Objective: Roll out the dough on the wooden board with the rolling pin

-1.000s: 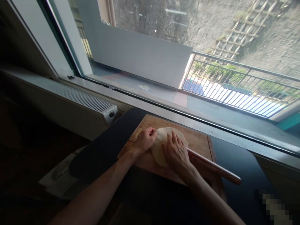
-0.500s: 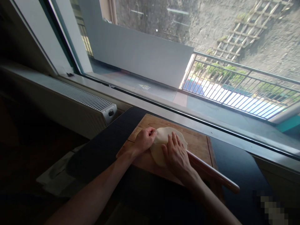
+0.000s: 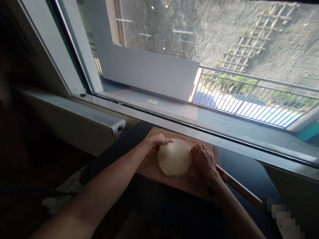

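Note:
A round, pale sheet of dough [image 3: 174, 159] is spread out above the wooden board [image 3: 159, 177]. My left hand [image 3: 159, 141] has closed on its upper left edge, thumb on top and the fingers hidden beneath. On the opposite side, my right hand [image 3: 203, 159] pinches the dough's right edge with curled fingers. Whether the sheet's middle touches the board, I cannot tell. A rolling pin [image 3: 241, 186] lies slanting to the right of my right wrist, which covers its near end.
The board rests on a dark table [image 3: 244, 162] with rounded corners, close against the window sill [image 3: 171, 124]. A white radiator [image 3: 99, 132] stands at the left. Outside the window are a railing [image 3: 249, 93] and a rough slope.
My right hand has moved from lying flat on the dough to gripping its right edge. My left hand has turned, thumb now over the dough. The rolling pin appears shifted right; the camera view has tilted.

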The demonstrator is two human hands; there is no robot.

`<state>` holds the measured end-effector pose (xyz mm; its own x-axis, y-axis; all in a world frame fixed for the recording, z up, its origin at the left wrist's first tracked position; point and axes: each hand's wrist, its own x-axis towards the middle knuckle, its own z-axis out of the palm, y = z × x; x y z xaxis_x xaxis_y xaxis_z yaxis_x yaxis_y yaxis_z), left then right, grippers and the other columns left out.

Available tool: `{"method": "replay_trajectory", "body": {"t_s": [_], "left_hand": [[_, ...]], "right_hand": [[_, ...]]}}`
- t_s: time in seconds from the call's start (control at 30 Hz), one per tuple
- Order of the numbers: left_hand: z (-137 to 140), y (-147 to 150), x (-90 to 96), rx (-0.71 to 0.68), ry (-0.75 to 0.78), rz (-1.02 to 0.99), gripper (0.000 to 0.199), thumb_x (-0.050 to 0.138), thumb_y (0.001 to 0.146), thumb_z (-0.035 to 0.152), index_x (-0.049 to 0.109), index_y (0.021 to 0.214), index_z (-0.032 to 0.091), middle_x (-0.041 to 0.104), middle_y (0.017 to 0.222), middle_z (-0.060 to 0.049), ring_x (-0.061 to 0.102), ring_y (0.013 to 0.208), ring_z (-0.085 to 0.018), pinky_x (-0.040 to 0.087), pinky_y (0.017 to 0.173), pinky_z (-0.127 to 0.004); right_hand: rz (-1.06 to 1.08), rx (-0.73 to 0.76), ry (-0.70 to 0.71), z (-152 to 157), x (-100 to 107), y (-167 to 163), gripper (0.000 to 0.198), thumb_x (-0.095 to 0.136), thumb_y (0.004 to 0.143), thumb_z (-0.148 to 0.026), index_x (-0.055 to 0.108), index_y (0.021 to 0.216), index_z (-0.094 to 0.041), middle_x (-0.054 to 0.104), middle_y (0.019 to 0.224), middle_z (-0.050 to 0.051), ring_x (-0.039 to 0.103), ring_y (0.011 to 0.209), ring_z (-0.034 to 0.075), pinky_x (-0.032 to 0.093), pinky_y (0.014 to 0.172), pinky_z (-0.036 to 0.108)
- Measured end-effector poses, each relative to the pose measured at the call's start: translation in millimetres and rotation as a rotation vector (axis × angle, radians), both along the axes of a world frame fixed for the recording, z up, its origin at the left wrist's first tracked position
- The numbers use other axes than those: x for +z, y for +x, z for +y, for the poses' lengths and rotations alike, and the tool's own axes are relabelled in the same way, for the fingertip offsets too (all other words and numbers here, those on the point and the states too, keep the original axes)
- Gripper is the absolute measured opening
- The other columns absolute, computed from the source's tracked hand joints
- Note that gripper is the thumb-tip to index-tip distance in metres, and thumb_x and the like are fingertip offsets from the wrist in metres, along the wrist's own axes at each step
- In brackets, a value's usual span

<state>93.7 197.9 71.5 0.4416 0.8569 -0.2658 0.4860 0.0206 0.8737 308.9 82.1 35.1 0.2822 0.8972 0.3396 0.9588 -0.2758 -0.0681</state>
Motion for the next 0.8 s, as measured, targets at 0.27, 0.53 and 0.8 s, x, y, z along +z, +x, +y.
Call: {"method": "replay_trajectory", "body": {"t_s": [0.27,0.53,0.8], "left_hand": [[-41,39,37.0,-0.003,0.068,-0.254,0.04,0.062,0.069,0.047,0.063,0.089,0.012,0.068,0.082,-0.009,0.063,0.067,-0.019,0.047,0.051,-0.025],[-45,-30,-39.9,0.133,0.272,0.018,0.031,0.054,0.074,0.042,0.064,0.081,0.013,0.068,0.077,-0.008,0.062,0.071,-0.021,0.044,0.055,-0.025],[-29,-33,-44.6,0.156,0.433,0.085,0.027,0.052,0.078,0.038,0.063,0.081,0.014,0.066,0.076,-0.007,0.059,0.07,-0.018,0.038,0.06,-0.025]], "right_hand": [[0.179,-0.249,-0.057,-59,9,64,0.047,0.016,0.095,-0.046,0.056,0.099,-0.021,0.065,0.078,0.008,0.062,0.074,0.022,0.034,0.062,0.03],[0.179,-0.031,0.003,-37,44,1,0.048,0.012,0.097,-0.042,0.055,0.104,-0.021,0.066,0.085,0.007,0.06,0.074,0.016,0.032,0.065,0.028],[0.171,0.12,0.049,41,17,-58,0.034,0.029,0.094,-0.035,0.056,0.106,-0.019,0.059,0.106,0.009,0.05,0.098,0.021,0.037,0.083,0.033]]}}
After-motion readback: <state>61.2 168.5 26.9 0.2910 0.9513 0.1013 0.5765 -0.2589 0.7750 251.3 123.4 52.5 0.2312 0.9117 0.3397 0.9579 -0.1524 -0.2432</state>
